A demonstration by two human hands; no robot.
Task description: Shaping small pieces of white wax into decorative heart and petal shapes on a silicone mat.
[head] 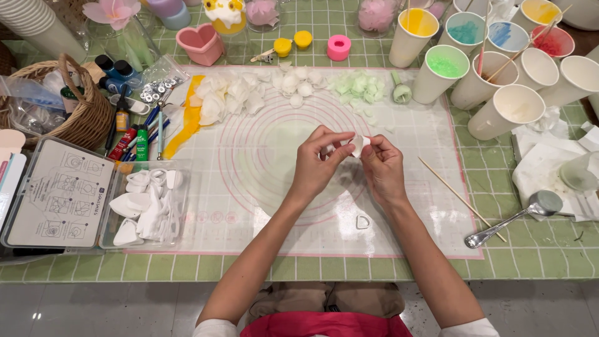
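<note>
White wax, or something like it, is what I am seeing between both hands: a small petal (359, 143) held above the middle of the mat (262, 206). The left hand (315, 163) is pinching its near edge, the right hand (382, 167) is pinching the far side, each grip pressed together on it. To shape it well, I judge the fingers should be bending it slowly, since a thin piece probably cracks. More petals (249, 93) are lying along the mat's top edge, cups (499, 68) are standing to the right, a spoon (518, 215) beside them, all on a green tiled tabletop (536, 259).
</note>
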